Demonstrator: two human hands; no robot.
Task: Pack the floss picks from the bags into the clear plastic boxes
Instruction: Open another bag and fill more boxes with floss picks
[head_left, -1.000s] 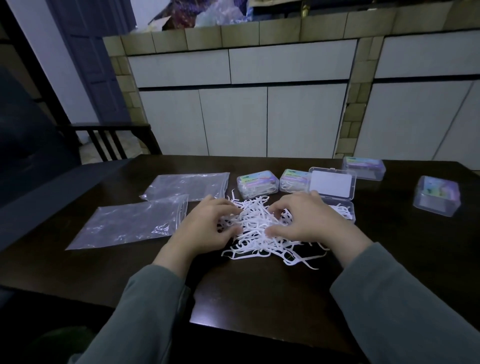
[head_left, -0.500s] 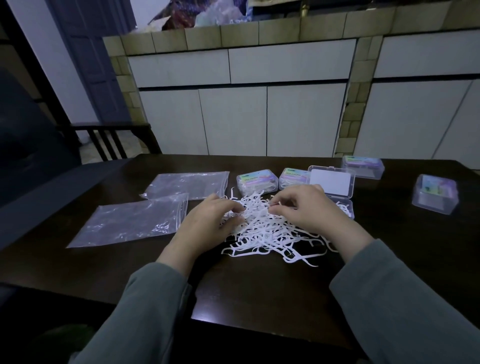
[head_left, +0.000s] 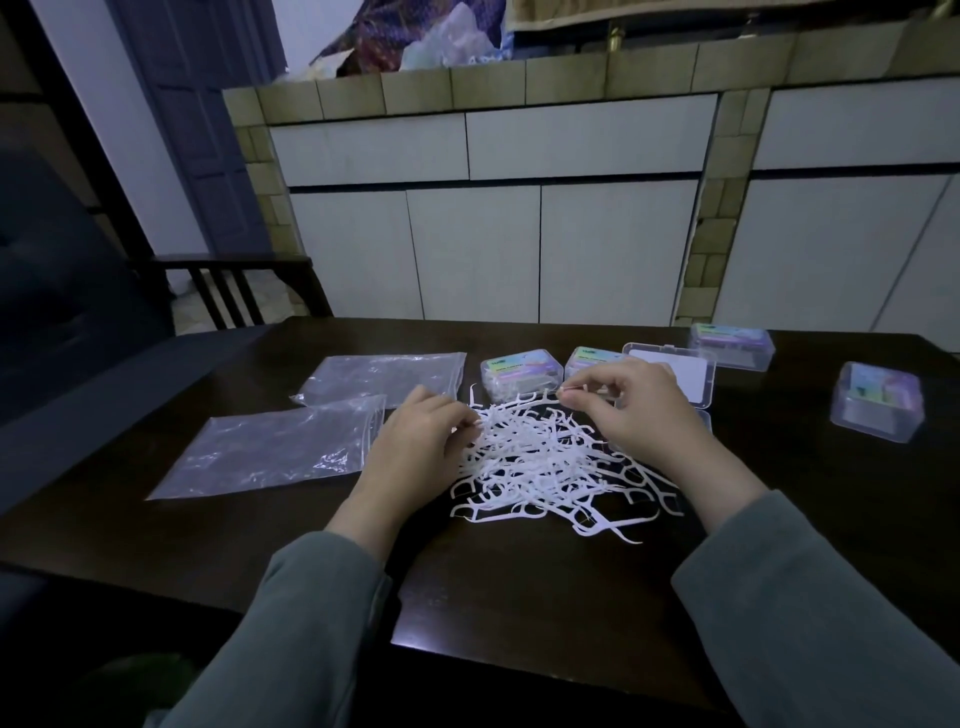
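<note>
A loose heap of white plastic floss picks (head_left: 545, 462) lies in the middle of a dark wooden table (head_left: 519, 597), between two hands in grey-green sleeves. The right hand (head_left: 631, 415) is raised over the far right side of the heap, thumb and forefinger pinching one pick by its end. The left hand (head_left: 415, 447) rests at the heap's left edge, fingers curled down into the picks; whether it grips any cannot be told. Just beyond the right hand stands an open clear plastic box (head_left: 691, 379), partly hidden. Four closed clear boxes with pastel labels (head_left: 522, 371) stand along the far and right side. Two flat, clear zip bags (head_left: 280, 452) lie to the left.
</note>
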